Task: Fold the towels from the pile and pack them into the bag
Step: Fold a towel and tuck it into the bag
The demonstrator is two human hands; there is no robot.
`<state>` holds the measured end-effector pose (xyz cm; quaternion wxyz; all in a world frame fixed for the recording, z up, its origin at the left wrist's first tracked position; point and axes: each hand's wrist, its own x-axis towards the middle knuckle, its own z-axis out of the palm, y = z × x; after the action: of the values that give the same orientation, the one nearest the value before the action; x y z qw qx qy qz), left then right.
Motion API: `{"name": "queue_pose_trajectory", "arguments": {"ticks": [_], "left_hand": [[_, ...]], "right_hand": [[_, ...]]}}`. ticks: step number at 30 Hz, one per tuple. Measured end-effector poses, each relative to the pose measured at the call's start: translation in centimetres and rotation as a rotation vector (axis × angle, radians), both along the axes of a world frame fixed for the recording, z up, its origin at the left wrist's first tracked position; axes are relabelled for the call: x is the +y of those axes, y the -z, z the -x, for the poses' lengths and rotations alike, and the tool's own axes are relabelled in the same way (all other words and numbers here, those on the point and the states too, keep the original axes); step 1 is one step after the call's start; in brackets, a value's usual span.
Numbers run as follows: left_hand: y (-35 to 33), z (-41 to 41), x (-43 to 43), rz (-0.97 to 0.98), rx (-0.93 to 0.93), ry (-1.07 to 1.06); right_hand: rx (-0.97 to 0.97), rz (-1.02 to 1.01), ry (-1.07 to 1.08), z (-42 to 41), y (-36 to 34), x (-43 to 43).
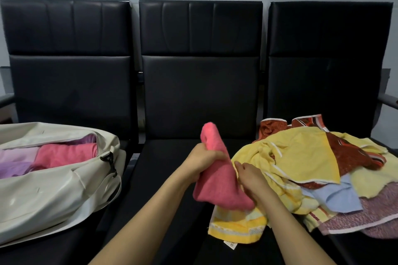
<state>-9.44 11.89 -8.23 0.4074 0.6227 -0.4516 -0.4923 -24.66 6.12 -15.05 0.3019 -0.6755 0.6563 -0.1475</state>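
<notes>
Hands [203, 160] [249, 175] grip pink towel [217, 187] between them.

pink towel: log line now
left hand grips pink terry towel | right hand at its edge | cream zip bag open, partly packed | mixed towel pile unfolded

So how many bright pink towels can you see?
2: the held towel, in the left hand, and a packed towel in the bag. The pile may hide more.

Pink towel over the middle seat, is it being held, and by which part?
Left hand grips the pink towel near its upper end; right hand meets its right edge, grip unclear.
</notes>
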Motion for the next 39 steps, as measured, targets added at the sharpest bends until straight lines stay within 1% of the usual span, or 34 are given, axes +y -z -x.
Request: {"name": "queue_pose_trajectory", "arguments": {"ticks": [1, 2, 4, 6, 8, 10, 13, 17, 19, 21, 23, 25, 27, 29, 33, 35, 39], "left_hand": [[-0.9, -0.1, 0.3, 0.030, -0.040, 0.017], [-1.7, -0.3, 0.7, 0.058, -0.059, 0.040], [-3.1, -0.9, 1.3, 0.093, -0.038, 0.071], [-3.7, -2.0, 1.9, 0.093, 0.013, 0.055], [-3.6, -3.4, 2.2, 0.057, 0.050, 0.017], [-2.8, -5.0, 2.6, 0.039, 0.059, -0.038], [-0.5, -7.2, 3.1, 0.010, 0.047, -0.135], [2.7, -9.3, 3.2, -0.033, -0.038, -0.201], [3.7, -10.1, 3.0, 0.009, -0.094, -0.235], [3.9, -10.5, 3.1, 0.089, -0.085, -0.242], [3.7, -10.6, 3.4, 0.150, -0.056, -0.128], [3.4, -10.3, 4.0, 0.144, -0.054, 0.022], [3.4, -9.9, 4.3, 0.134, -0.162, 0.091], [3.8, -9.7, 4.2, 0.132, -0.297, 0.099], [4.2, -9.7, 4.0, 0.053, -0.481, 0.156], [4.2, -9.5, 4.0, 0.051, -0.543, 0.170], [4.3, -9.6, 4.0, 0.125, -0.625, 0.099]], "right_hand": [[-0.147, -0.075, 0.020, -0.4, -0.1, 0.3], [-0.339, -0.177, 0.056, -0.8, -0.3, 0.7], [-0.718, -0.408, 0.111, -1.5, -0.8, 1.5], [-1.020, -0.551, 0.117, -2.2, -1.1, 2.0], [-1.159, -0.589, 0.079, -2.6, -0.9, 1.6], [-1.217, -0.608, 0.046, -2.7, -0.7, 1.3], [-1.219, -0.545, -0.011, -2.6, 0.0, 0.9], [-1.133, -0.383, -0.203, -3.2, -0.2, 1.7], [-1.120, -0.344, -0.234, -3.4, -0.5, 2.0], [-1.111, -0.325, -0.242, -3.2, -0.6, 2.0], [-1.054, -0.278, -0.256, -2.8, -0.7, 2.1], [-0.968, -0.221, -0.269, -2.5, -0.9, 2.1], [-0.881, -0.193, -0.289, -2.2, -1.0, 2.1], [-0.765, -0.172, -0.328, -2.0, -1.3, 2.3], [-0.511, -0.088, -0.392, -1.8, -1.9, 2.6], [-0.400, -0.036, -0.409, -1.9, -2.1, 2.7], [-0.200, 0.100, -0.439, -2.2, -2.5, 3.1]]}}
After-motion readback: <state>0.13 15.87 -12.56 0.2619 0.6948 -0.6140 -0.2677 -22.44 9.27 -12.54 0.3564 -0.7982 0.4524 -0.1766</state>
